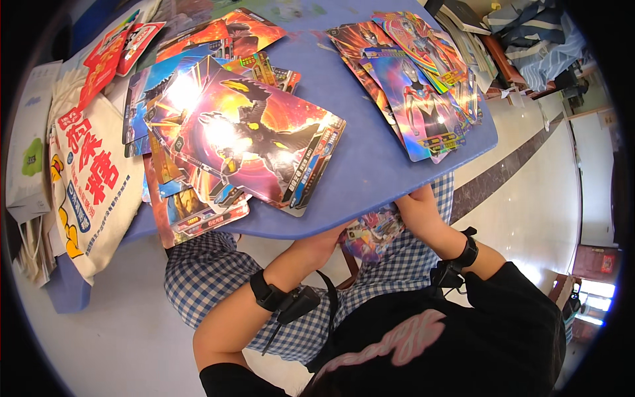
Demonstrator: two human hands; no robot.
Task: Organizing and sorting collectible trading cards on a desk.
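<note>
Below the near edge of a blue table, glossy trading cards (373,232) are held between my hands. My left hand (325,243) is at their left side and my right hand (416,206) at their right; the table edge hides most of the fingers. On the table lies a large, loose pile of picture cards (258,134), topped by a card with a dark, horned monster; some cards jut over the edge. A smaller fanned pile (421,99) with armoured figures lies to the right.
A cream cloth bag with printed writing (94,183), red packets (111,54) and a white paper box (34,144) lie on the left. Books (469,44) and striped cloth (540,44) are beyond the right side of the table (317,89). My checked-cloth lap is under the edge.
</note>
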